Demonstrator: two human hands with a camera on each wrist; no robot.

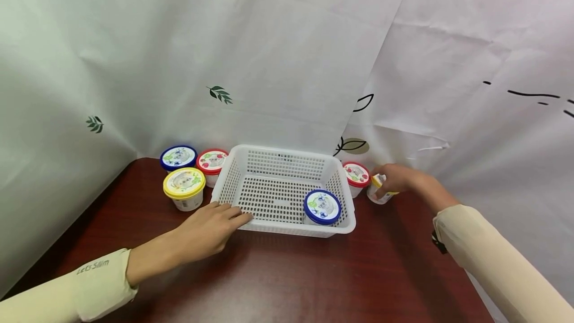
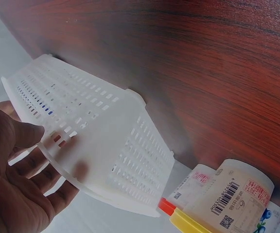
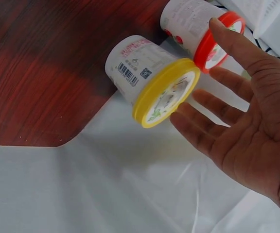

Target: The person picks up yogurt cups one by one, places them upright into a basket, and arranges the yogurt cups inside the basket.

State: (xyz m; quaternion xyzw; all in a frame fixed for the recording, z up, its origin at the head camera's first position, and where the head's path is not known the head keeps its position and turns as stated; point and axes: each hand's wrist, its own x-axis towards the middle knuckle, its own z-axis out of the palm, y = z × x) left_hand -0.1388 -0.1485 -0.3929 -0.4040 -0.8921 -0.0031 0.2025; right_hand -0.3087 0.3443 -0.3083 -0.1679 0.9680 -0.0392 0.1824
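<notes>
A white plastic basket [image 1: 282, 231] stands mid-table, with a blue-lidded tub [image 1: 322, 207] in its right front corner. My left hand [image 1: 215, 228] holds the basket's front left rim; in the left wrist view, the thumb lies on the outer wall [image 2: 86, 141] and the fingers go over the rim. To the right of the basket, my right hand [image 1: 392, 181] reaches over a yellow-lidded tub [image 3: 145, 77]. In the right wrist view its fingers [image 3: 198, 131] are spread, fingertips right at the yellow lid.
A red-lidded tub [image 1: 356, 176] stands between the basket and the yellow-lidded tub. Left of the basket are another yellow-lidded tub [image 1: 185, 188], a blue-lidded tub [image 1: 178, 157] and a red-lidded tub [image 1: 212, 161]. White cloth [image 1: 287, 64] hangs behind the dark red table [image 1: 287, 278].
</notes>
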